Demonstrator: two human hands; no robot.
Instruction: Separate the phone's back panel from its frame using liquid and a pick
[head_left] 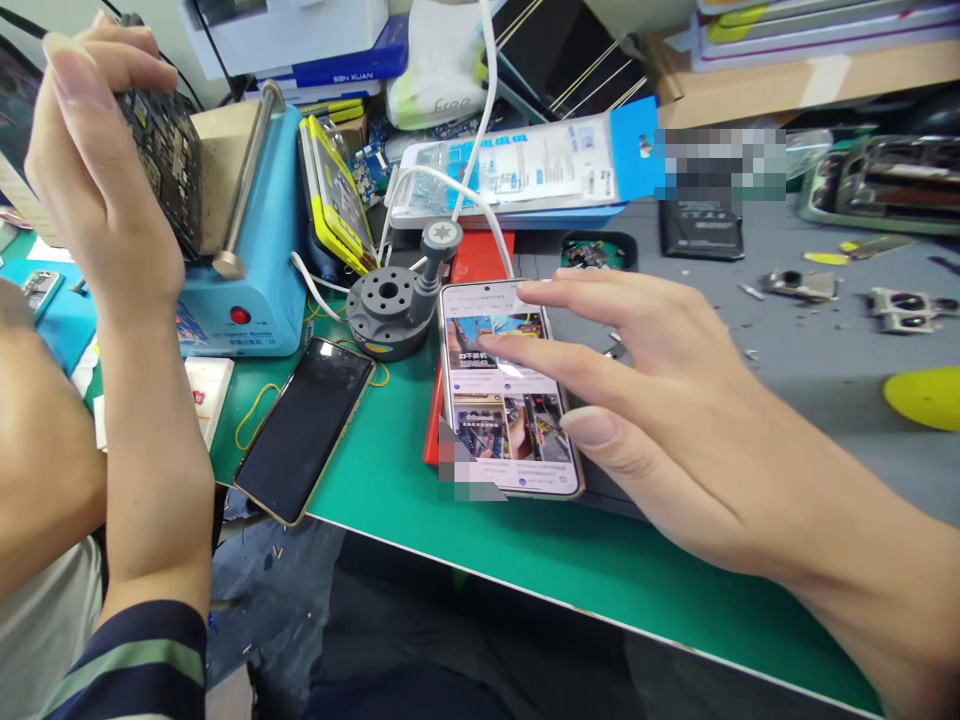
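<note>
Hogging the left side of the green worktop [405,550] is a blue machine [281,230]. Right hand [675,390] is loose and empty, left hand [112,185] is up beside the machine, can't tell if it's gripping anything. Lit phone [511,412] sits under the right fingertips near the front edge, dark-screened phone [307,425] to its left, dark circuit board [163,165] right by the left hand.

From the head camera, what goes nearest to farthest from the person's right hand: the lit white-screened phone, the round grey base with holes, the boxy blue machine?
1. Lit white-screened phone, partly under the right hand.
2. Round grey base with holes, just left of the phone.
3. Boxy blue machine, farther left, beyond the base.
</note>
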